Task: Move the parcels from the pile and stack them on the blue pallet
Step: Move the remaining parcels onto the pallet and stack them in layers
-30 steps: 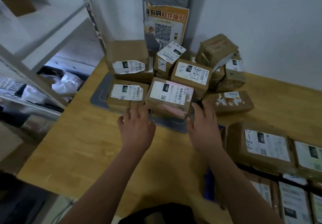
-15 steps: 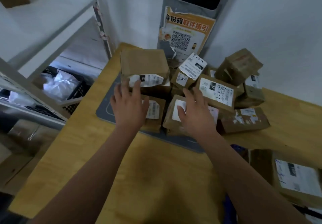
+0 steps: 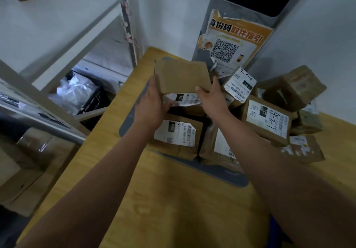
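parcels (image 3: pixel 292 87) crowd the far corner of the table (image 3: pixel 173 199), heaped on a grey mat (image 3: pixel 133 112) against the wall. my left hand (image 3: pixel 152 101) grips the left side of the top box (image 3: pixel 181 76) and my right hand (image 3: pixel 213 97) grips its right side, thumbs on its near side by the curling 122 label (image 3: pixel 183 99). the top box sits at the pile's left rear, resting on another box beneath it. just in front, beside my left wrist, lies the 032 box (image 3: pixel 179 134); my right forearm crosses over another one next to it. close by my right hand the small 220 box (image 3: pixel 240 85) leans tilted, and the 9-2-1 box (image 3: pixel 267 120) sits further right. behind stands a qr poster (image 3: pixel 231 43). left of the table, a black crate (image 3: pixel 96 97) holds white bags beneath a shelf (image 3: pixel 63 41). a blue sliver (image 3: pixel 274 228) shows at the table's near right edge; i cannot tell what it is.
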{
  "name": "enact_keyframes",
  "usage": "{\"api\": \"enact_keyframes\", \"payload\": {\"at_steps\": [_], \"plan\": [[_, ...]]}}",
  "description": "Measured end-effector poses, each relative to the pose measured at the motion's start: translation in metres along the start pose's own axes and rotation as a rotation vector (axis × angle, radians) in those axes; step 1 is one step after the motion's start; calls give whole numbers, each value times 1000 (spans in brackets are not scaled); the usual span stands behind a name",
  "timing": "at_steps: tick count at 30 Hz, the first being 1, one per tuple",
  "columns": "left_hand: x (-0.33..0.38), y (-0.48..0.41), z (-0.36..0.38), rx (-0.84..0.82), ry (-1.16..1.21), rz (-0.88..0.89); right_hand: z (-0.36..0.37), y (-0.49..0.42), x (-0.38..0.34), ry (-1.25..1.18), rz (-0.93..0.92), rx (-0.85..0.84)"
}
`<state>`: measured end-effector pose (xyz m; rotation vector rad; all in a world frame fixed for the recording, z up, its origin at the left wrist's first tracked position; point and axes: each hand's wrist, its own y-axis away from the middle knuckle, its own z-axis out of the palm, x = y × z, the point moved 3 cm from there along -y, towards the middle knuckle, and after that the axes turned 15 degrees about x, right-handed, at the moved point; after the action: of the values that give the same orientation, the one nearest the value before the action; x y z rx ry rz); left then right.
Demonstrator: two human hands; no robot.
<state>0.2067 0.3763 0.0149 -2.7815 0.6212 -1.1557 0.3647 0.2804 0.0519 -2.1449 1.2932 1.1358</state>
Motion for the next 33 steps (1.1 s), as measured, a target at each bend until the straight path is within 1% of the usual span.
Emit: {"api": "enact_keyframes", "payload": {"at_steps": [4, 9, 11, 13, 16, 19, 21, 24, 26, 31, 33], "plan": [[4, 3, -2, 27, 80, -29, 2, -2, 6, -98, -5, 56], [28, 9, -26, 165, 100, 57, -16, 10, -9, -191, -27, 139], [42, 19, -41, 249, 77, 92, -29, 21, -17, -195, -87, 170], [54, 34, -55, 296, 84, 110, -46, 37, -24, -175, -159, 185], [71, 61, -72, 324, 114, 148, -78, 71, -27, -37, -310, 198], [86, 98, -81, 289, 147, 199, -110, 106, -15, 43, -437, 183], [95, 126, -84, 255, 162, 208, -131, 126, 1, 71, -460, 161], [108, 171, -88, 237, 154, 214, -163, 159, 27, 124, -476, 180], [117, 203, -88, 204, 156, 222, -184, 184, 47, 140, -456, 193], [144, 286, -87, 74, 176, 276, -239, 249, 106, 182, -343, 206], [156, 319, -88, 25, 150, 286, -262, 274, 130, 200, -292, 203]]}}
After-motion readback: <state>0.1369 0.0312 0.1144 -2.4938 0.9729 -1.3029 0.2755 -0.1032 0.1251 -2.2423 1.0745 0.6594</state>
